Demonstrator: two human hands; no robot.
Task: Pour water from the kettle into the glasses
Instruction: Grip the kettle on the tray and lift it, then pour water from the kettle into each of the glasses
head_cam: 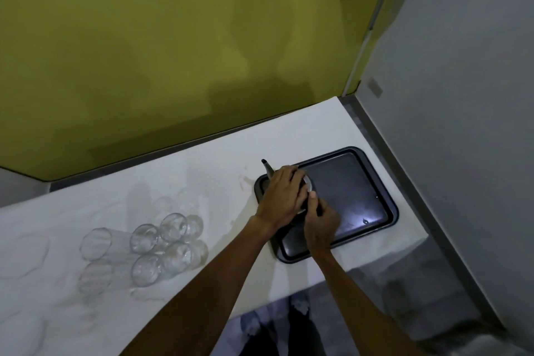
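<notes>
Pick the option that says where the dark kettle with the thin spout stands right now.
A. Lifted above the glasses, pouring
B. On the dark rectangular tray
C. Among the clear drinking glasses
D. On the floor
B: the dark kettle with the thin spout sits at the left end of the dark rectangular tray, under the left hand and right hand, apart from the clear drinking glasses.

Left arm: bare forearm extended toward 1 o'clock, wrist straight.
Left hand (281, 196): palm down, fingers curled over an object beneath it.
Right arm: bare forearm extended toward 11 o'clock.
Right hand (320, 222): at 4 o'clock of the left hand, touching it, fingers closed, thumb raised.
</notes>
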